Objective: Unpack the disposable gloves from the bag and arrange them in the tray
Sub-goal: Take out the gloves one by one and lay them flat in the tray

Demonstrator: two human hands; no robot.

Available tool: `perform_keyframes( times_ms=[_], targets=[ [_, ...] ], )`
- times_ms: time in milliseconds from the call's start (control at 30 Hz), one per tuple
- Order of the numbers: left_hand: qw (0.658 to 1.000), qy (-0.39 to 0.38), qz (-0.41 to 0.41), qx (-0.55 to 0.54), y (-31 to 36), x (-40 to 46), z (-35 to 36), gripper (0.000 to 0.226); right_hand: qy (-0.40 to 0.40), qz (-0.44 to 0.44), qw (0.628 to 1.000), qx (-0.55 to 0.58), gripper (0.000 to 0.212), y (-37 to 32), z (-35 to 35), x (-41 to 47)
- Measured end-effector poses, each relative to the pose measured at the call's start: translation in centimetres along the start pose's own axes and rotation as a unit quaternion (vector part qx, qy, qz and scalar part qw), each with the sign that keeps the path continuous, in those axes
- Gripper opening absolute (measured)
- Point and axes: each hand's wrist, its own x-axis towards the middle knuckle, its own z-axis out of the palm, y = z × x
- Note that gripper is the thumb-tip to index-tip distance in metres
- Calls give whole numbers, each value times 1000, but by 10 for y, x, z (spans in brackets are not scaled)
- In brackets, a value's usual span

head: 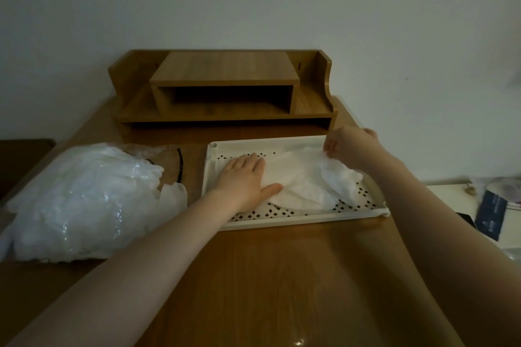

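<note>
A white perforated tray (296,218) lies on the wooden table, right of centre. Thin white disposable gloves (307,183) are spread inside it. My left hand (244,177) lies flat on the gloves' left part, fingers straight, pressing them down. At the tray's far right corner, my right hand (349,146) pinches an edge of a glove between thumb and fingers. A clear plastic bag (81,200) stuffed with more white gloves sits on the table to the left, its open mouth toward the tray.
A wooden desk organiser (225,87) stands against the wall behind the tray. A thin black band (180,163) lies between bag and tray. Off the table's right side, a white surface holds a dark blue booklet (490,214).
</note>
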Motion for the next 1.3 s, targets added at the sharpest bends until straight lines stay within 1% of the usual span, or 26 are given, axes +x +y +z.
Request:
perform_keyframes(
  times_ms=[33, 67, 133, 167, 200, 233, 267, 300, 333, 367, 400, 433, 467, 500, 600, 700, 767, 833, 900, 967, 1033, 1100, 1133, 1200, 1267, 1300],
  targets=[
    [1000, -1, -5, 3, -2, -1, 2, 83, 31, -17, 998, -50, 12, -2, 1, 0],
    [1000, -3, -9, 5, -5, -1, 3, 85, 42, -34, 993, -101, 14, -4, 4, -2],
    [1000, -3, -14, 5, -9, -1, 7, 90, 24, -49, 981, -188, 18, -7, 10, -10],
    [1000, -2, -15, 5, -11, 0, 9, 91, 25, -43, 978, -204, 21, -8, 13, -14],
    [1000, -2, -16, 3, -12, 0, 10, 93, 47, -37, 979, -194, 26, -11, 14, -18],
    [1000, -3, -15, 0, -13, 1, 11, 95, 84, -43, 983, -156, 32, -16, 14, -22],
    [1000, -5, -14, -3, -13, 1, 11, 96, 117, -66, 986, -100, 37, -23, 17, -25],
    [1000, -8, -12, -5, -14, 1, 11, 98, 120, -110, 986, -41, 42, -30, 22, -27],
    [1000, -9, -11, -6, -14, 0, 11, 99, 85, -161, 983, -8, 47, -38, 28, -27],
    [1000, -9, -10, -4, -14, -1, 11, 100, 26, -201, 979, -7, 54, -43, 36, -27],
    [1000, -7, -11, 1, -15, -1, 12, 101, -42, -216, 975, -31, 63, -45, 45, -26],
    [1000, -6, -12, 5, -16, -2, 12, 101, -97, -210, 971, -56, 69, -42, 54, -23],
    [1000, -9, -13, 7, -18, -2, 13, 101, -127, -195, 970, -71, 72, -37, 59, -21],
    [1000, -13, -14, 6, -19, -2, 13, 101, -137, -179, 971, -76, 74, -32, 61, -18],
    [1000, -19, -14, 4, -20, -2, 12, 103, -124, -111, 981, -102, 78, -15, 61, -18],
    [1000, -16, -22, 7, -19, -3, 11, 107, -126, -22, 988, -89, 77, 2, 61, -22],
    [999, -14, -34, 21, -17, -7, 6, 106, -133, 7, 988, -74, 76, 5, 58, -26],
    [999, 4, -22, 30, -14, -17, -6, 95, -94, 14, 993, -70, 72, -6, 49, -30],
    [998, 61, 28, -9, -12, -33, -22, 71, -29, -26, 999, -35, 64, -32, 36, -38],
    [983, 152, 66, -79, -13, -54, -38, 50, 6, -130, 991, 34, 53, -68, 21, -49],
    [955, 247, 55, -157, -21, -76, -48, 42, 42, -223, 968, 110, 38, -107, 11, -62],
    [919, 326, 16, -220, -36, -92, -53, 38, 83, -264, 945, 172, 28, -140, 9, -69],
    [904, 348, -1, -248, -47, -98, -53, 36, 93, -275, 938, 188, 26, -155, 10, -71],
    [887, 357, -18, -290, -68, -107, -47, 36, 69, -285, 938, 187, 23, -181, 18, -70],
    [889, 344, -29, -302, -82, -113, -39, 38, -13, -295, 943, 154, 22, -199, 30, -69],
    [891, 335, -32, -306, -86, -116, -36, 40, -60, -307, 942, 119, 21, -206, 37, -68]
  ],
)
